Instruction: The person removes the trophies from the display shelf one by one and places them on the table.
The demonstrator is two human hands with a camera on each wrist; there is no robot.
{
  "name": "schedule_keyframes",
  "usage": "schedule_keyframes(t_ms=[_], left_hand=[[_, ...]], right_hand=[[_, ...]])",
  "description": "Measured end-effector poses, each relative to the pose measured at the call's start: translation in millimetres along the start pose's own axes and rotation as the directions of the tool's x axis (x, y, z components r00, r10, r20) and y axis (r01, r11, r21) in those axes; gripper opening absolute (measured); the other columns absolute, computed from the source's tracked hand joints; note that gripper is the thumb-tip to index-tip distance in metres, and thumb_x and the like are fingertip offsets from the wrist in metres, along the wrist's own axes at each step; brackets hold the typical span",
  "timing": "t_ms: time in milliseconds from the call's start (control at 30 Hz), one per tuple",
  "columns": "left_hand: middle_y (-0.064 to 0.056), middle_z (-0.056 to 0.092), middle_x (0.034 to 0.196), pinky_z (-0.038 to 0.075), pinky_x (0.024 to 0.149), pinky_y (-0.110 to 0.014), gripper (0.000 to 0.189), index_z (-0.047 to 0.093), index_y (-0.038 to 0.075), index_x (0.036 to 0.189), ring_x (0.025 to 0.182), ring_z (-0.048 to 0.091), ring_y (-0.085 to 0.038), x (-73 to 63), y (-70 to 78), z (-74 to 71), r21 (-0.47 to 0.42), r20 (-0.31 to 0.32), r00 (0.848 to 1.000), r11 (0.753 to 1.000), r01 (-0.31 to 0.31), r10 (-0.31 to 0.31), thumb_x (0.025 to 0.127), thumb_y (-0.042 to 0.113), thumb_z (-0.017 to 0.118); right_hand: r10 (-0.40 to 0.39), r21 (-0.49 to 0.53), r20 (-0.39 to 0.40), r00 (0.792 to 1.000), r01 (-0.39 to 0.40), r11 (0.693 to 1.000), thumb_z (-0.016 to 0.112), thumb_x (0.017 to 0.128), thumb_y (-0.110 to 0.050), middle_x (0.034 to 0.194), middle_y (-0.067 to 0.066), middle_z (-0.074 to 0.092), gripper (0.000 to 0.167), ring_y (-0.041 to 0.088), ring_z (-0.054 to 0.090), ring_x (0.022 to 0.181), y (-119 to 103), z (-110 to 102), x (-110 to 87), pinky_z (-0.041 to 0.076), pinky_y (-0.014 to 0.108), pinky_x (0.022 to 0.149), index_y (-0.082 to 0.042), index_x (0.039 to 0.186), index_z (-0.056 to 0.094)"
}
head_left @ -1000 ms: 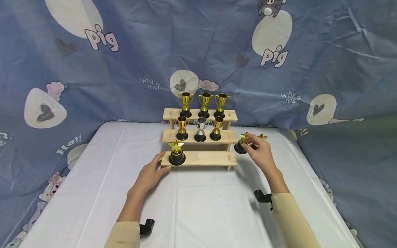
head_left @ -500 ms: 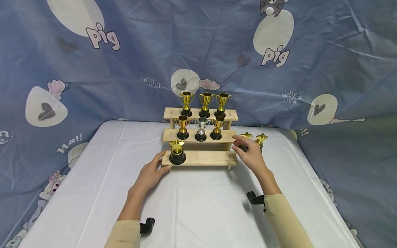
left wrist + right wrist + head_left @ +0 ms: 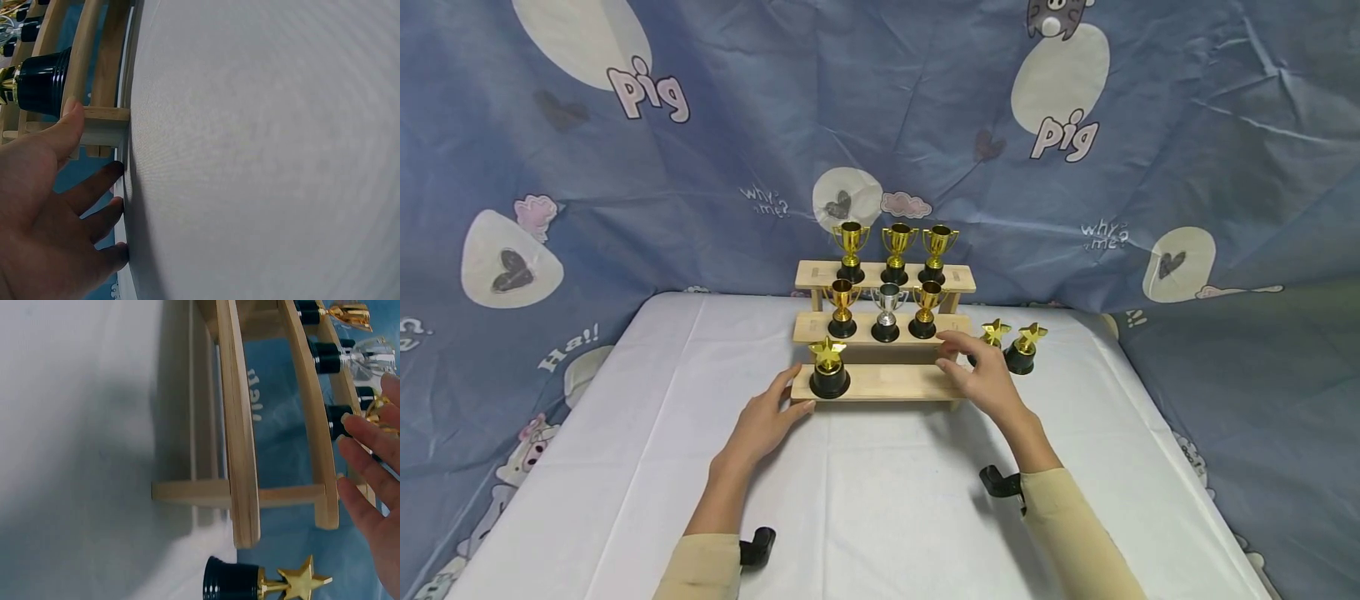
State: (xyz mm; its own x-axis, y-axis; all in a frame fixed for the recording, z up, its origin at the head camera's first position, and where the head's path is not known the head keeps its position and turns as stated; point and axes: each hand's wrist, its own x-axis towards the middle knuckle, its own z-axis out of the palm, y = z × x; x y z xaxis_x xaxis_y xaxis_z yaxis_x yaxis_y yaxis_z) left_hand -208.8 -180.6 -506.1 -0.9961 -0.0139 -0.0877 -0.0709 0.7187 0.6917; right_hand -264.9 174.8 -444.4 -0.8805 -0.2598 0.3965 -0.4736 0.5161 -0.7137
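Note:
A three-tier wooden display stand [image 3: 891, 382] is on the white-covered table. My left hand [image 3: 765, 422] is at the left end of its lowest tier; in the left wrist view the thumb [image 3: 74, 122] touches the wood and the other fingers spread beside it. Close by, a gold star trophy [image 3: 829, 375] with a black base stands on that tier. My right hand [image 3: 985, 375] hovers over the tier's right end with loosely bent fingers, holding nothing. Behind it, one star trophy [image 3: 995, 331] is partly hidden on the table; another star trophy [image 3: 1021, 357] stands to its right.
Gold cup trophies [image 3: 895, 254] line the top tier. On the middle tier a silver cup trophy [image 3: 887, 312] stands between two gold ones. A blue printed cloth [image 3: 700, 183] hangs behind the table [image 3: 880, 508].
My right hand has left the star trophy it was touching on the right and moved left over the lowest tier. That trophy stays on the table. My left hand has not moved.

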Motion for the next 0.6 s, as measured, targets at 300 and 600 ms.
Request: schedule_keyframes(t_ms=[300, 600], left_hand=[[-0.014, 0.052, 0.149, 0.024, 0.113, -0.072, 0.077, 0.023, 0.031, 0.158, 0.141, 0.037, -0.052, -0.4, 1.8, 0.1, 0.000, -0.001, 1.000, 1.000, -0.010, 0.010, 0.094, 0.053, 0.061], [-0.013, 0.052, 0.149, 0.021, 0.114, -0.073, 0.077, 0.024, 0.030, 0.158, 0.141, 0.036, -0.053, -1.5, 1.4, -0.6, 0.004, -0.001, 1.000, 1.000, -0.006, 0.006, 0.094, 0.053, 0.061]], right_hand=[[0.004, 0.041, 0.039, 0.999, -0.006, 0.999, 0.075, 0.089, -0.017, 0.109, 0.004, 0.073, 0.040, 0.023, 0.070, 0.104, -12.7, 11.9, 1.5, 0.049, 0.052, 0.102, -0.016, 0.128, 0.067], [-0.042, 0.080, 0.082, 0.996, 0.036, 0.996, 0.075, 0.089, -0.014, 0.111, 0.006, 0.074, 0.042, 0.023, 0.070, 0.107, -23.3, 25.6, 5.8, 0.054, 0.045, 0.099, -0.011, 0.129, 0.065]])
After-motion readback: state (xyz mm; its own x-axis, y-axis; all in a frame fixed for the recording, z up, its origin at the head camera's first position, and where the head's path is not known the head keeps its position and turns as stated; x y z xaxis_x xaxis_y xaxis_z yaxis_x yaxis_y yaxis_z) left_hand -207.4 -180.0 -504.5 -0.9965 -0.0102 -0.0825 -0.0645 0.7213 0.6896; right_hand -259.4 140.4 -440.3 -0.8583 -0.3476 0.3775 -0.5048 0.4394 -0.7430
